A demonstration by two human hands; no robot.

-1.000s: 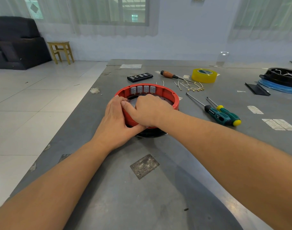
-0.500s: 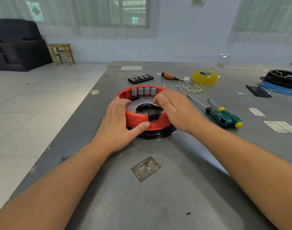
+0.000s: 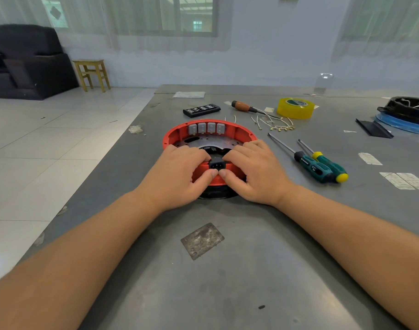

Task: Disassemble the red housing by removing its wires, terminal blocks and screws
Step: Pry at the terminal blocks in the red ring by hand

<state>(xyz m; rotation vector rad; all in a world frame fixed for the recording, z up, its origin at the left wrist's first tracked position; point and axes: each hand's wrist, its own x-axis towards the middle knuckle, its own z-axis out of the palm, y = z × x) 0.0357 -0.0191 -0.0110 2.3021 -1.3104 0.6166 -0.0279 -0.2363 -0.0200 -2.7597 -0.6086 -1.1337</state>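
Observation:
The round red housing (image 3: 239,133) sits on a black base in the middle of the grey table (image 3: 227,270). Several grey terminal blocks (image 3: 206,128) line its far inner wall. A black power socket (image 3: 217,165) is set in its near wall. My left hand (image 3: 180,172) grips the near rim left of the socket, fingers curled over the top and thumb on the outer wall. My right hand (image 3: 253,170) grips the rim on the right the same way. The two thumbs nearly meet below the socket. Loose white wires (image 3: 275,123) lie behind the housing.
Two green-handled screwdrivers (image 3: 318,164) lie right of the housing. A wooden-handled screwdriver (image 3: 243,107), a yellow tape roll (image 3: 295,107) and a black bit case (image 3: 201,110) lie at the back. A black part on a blue ring (image 3: 406,115) sits far right. The table's left edge drops to the floor.
My right hand left the left rim and crossed to the right of the socket. Both hands now grip the near rim symmetrically, and the socket is uncovered.

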